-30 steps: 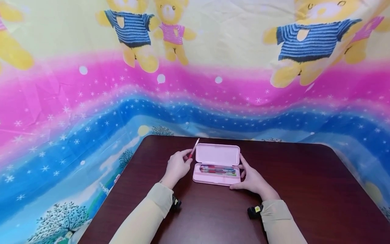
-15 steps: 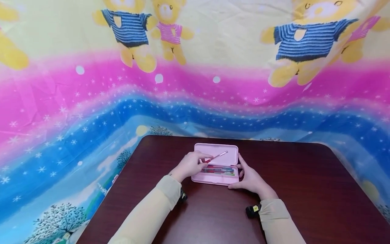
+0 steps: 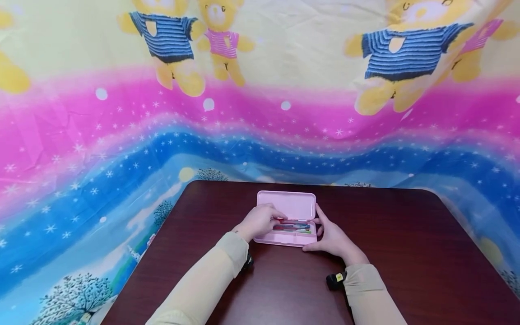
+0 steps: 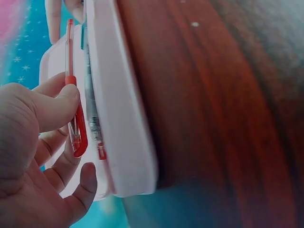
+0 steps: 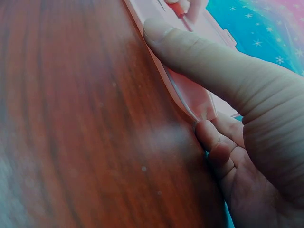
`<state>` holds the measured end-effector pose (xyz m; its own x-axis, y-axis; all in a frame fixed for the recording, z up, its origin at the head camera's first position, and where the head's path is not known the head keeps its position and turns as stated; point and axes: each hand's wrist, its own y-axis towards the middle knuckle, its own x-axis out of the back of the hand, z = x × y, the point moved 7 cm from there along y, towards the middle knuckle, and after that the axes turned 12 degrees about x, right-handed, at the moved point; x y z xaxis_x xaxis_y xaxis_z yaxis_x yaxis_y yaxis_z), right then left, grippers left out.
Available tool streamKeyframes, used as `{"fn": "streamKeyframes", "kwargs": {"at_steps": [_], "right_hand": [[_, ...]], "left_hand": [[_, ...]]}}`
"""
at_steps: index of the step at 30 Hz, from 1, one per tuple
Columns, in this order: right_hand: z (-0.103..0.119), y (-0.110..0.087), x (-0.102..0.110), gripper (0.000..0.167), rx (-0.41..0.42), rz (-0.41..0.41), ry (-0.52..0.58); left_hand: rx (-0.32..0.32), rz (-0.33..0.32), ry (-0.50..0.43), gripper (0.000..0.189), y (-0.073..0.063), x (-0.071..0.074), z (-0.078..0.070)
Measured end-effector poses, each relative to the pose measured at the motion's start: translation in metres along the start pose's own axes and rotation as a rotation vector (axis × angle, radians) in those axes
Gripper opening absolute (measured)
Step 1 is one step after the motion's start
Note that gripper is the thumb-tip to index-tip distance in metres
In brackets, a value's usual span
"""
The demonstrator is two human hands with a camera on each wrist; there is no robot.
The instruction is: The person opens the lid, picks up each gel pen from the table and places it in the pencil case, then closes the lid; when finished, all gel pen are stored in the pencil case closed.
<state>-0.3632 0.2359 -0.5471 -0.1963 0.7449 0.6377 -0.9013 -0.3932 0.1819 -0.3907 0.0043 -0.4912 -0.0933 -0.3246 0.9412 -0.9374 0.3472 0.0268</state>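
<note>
A pink pencil case (image 3: 284, 204) lies open on the table, its lid tipped back. Several slim pens (image 3: 299, 226) lie in its rear compartment. Over the left part of the case, my left hand (image 3: 261, 221) pinches a pen with a red cap and clear barrel (image 4: 80, 126) between thumb and fingers. In the left wrist view this gel pen is held just above the case, roughly in line with the pens inside. My right hand (image 3: 335, 239) holds the case's right end, thumb at the front edge (image 5: 159, 31) and fingers by the right side and back.
The dark brown wooden table (image 3: 406, 253) has rounded far corners. Behind it hangs a printed cloth (image 3: 260, 113) with bears and snowflakes, close to the table's far edge. A black wrist camera (image 3: 336, 281) sits below the right hand.
From left of the case, my left hand has moved right and down over it with the red-capped pen, which has tilted from near upright to flatter. The right hand has stayed on the case.
</note>
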Motion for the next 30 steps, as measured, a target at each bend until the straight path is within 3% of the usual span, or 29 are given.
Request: {"fn": "streamKeyframes", "kwargs": {"at_steps": [6,13,21,24,30], "right_hand": [[0.001,0.001,-0.001,0.153,0.003,0.004,0.006],[0.001,0.001,0.001,0.154,-0.004,0.001,-0.008],[-0.002,0.000,0.000,0.154,-0.005,-0.002,-0.005],[-0.002,0.000,0.000,0.154,0.000,-0.003,-0.003],[-0.002,0.000,0.000,0.153,0.002,-0.007,-0.008]], "left_hand": [[0.039,0.025,0.022,0.032,0.003,-0.010,0.006],[0.033,0.022,0.047,0.030,0.004,-0.014,0.006],[0.062,-0.032,-0.040,0.030,0.003,-0.006,0.009],[0.088,-0.095,-0.121,0.031,0.003,0.003,0.012],[0.173,-0.334,-0.347,0.041,0.004,0.029,0.031]]}}
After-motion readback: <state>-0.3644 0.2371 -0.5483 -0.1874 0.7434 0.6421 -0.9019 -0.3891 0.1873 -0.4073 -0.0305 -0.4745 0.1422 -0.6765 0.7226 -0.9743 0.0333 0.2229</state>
